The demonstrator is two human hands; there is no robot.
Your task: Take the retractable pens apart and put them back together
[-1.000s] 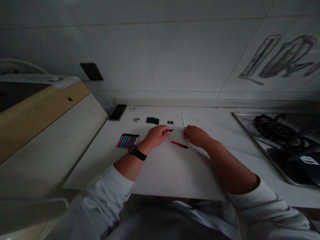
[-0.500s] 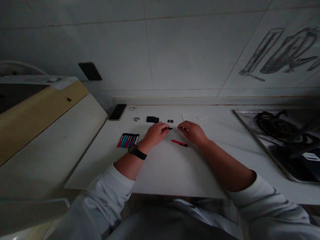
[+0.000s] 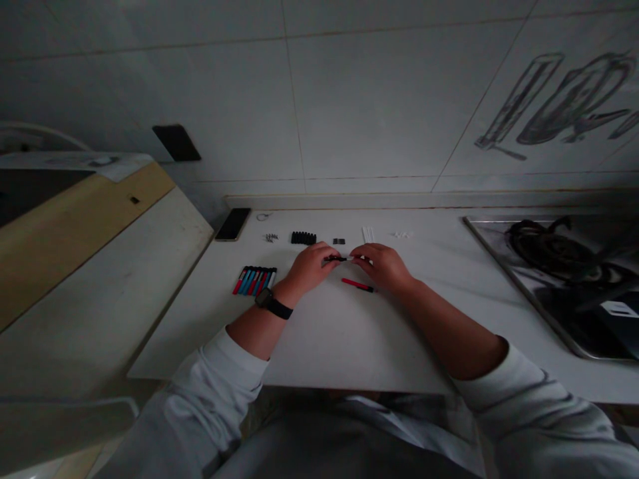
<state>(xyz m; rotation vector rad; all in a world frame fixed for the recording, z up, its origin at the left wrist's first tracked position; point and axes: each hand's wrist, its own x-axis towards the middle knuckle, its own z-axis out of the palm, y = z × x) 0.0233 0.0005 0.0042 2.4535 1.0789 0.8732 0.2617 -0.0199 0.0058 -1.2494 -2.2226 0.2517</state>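
Observation:
My left hand [image 3: 315,263] is closed in a pinch on a small black pen part [image 3: 337,259]. Facing it, my right hand [image 3: 378,262] pinches a thin whitish piece [image 3: 350,258], whose end meets the black part. The fingers hide most of both pieces. Just below the hands, a red pen barrel with a black end [image 3: 356,285] lies on the white countertop [image 3: 349,346]. A row of red, blue and white pen barrels [image 3: 254,281] lies beside my left wrist.
Along the back lie metal springs [image 3: 271,237], black pieces [image 3: 303,237], small dark clips [image 3: 339,241], white sticks [image 3: 368,234] and tiny white parts [image 3: 401,235]. A phone [image 3: 233,224] and a ring-shaped object [image 3: 263,216] sit back left. A gas stove [image 3: 554,273] is right.
My hands have come closer together, so the whitish piece now meets the black part between my fingertips. The view has shifted slightly; the parts on the countertop stay put.

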